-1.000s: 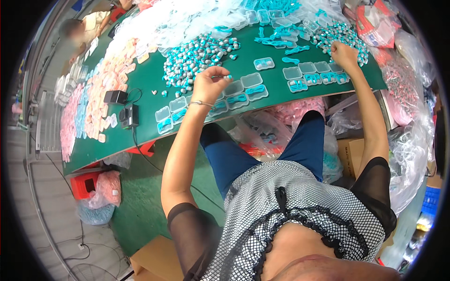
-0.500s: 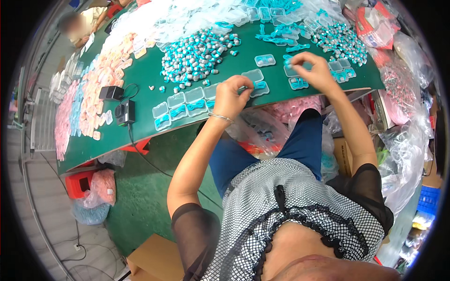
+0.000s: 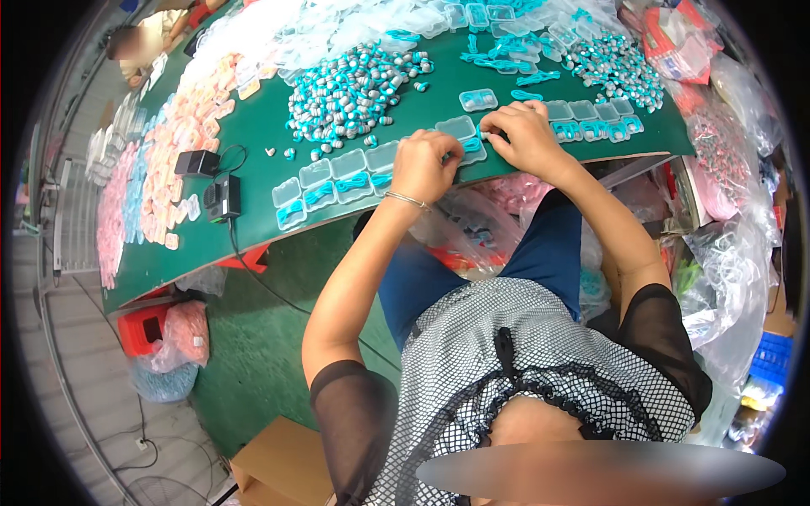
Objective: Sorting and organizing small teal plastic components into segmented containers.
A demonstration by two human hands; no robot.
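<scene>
So you've got both hands at the right end of the left row of open clear plastic cases (image 3: 348,164). Your left hand (image 3: 424,167) is over the near-left part of the end case (image 3: 456,127), thumb and fingertips bent in close together; can't tell if they're pinching anything. Your right hand (image 3: 525,139) is at that same case's right side, fingers curled down toward the thumb, and I can't make out what's between them either. The end case sits on the green table (image 3: 261,135) between your hands, lid flipped back, turquoise showing in its base. Just behind your right hand there's a closed clear case (image 3: 478,100), and right of it a second row of open cases (image 3: 582,110). Big heap of grey-and-turquoise barrel-shaped pieces (image 3: 337,97) beyond your left hand, turquoise cords (image 3: 538,78) beyond your right.
</scene>
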